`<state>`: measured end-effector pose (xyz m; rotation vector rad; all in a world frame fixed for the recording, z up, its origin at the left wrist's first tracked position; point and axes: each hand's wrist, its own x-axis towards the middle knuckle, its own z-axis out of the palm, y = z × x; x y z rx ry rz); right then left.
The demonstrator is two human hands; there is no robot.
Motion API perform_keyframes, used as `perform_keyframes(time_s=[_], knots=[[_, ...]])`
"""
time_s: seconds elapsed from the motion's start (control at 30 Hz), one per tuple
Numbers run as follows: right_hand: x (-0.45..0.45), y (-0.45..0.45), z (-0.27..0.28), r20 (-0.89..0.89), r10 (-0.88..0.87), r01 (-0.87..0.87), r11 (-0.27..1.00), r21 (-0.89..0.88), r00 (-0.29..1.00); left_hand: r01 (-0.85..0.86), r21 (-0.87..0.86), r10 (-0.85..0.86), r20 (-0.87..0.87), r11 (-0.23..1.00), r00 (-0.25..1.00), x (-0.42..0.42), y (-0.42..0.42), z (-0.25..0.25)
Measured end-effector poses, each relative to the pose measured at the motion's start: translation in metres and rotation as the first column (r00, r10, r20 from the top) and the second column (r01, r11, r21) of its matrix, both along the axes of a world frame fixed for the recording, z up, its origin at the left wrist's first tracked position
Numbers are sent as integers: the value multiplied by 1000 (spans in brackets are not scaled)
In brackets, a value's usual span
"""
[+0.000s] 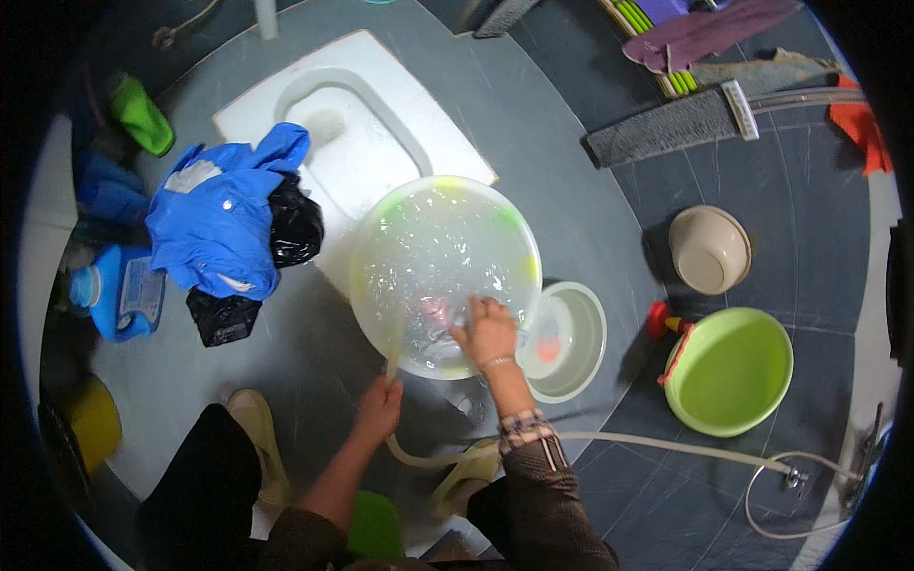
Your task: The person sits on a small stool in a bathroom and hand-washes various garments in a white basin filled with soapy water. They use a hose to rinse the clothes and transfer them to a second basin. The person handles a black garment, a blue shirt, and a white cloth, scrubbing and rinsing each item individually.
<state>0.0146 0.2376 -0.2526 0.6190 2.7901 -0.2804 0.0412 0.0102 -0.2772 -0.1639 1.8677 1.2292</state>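
Observation:
Before me stands a large round plastic basin (355,300) full of rippling water (443,243). My left hand (380,405) grips a pale flexible hose (621,438) at the basin's near rim, and the hose end reaches into the water. Over the right near side of the basin, my right hand (491,332) is spread at the water's surface, fingers apart. Just left of it shows something pink (435,311) under the water, too blurred to name. A smaller grey-white basin (589,357) touches the large one on the right, with a reddish patch inside.
A white squat toilet pan (457,153) lies behind the basin. Blue clothing (214,221) rests on black plastic bags (296,221) at left, near a blue detergent bottle (121,292). A beige bucket (710,250), a green basin (735,371) and a flat mop head (664,128) are at right.

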Motion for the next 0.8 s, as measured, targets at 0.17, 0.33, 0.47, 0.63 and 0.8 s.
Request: perform_keyframes(time_s=[0.17,0.33,0.47,0.63,0.8], knots=[[44,44,-11,194,166,-223,919,324,967,-20,-23,18,-83,1000,996,-3,9,20],[8,22,26,-10,-272,266,946,-185,962,-19,2,19,-121,1000,992,-2,5,14],[-32,-3,37,-189,-188,123,943,-310,964,-44,-13,44,-42,999,998,-3,5,17],[-52,-46,1,-28,197,-198,979,-53,980,-32,-17,32,-13,999,999,-7,4,18],[-52,-38,-90,300,107,-107,994,-16,948,-27,-19,28,53,999,998,-17,6,30]])
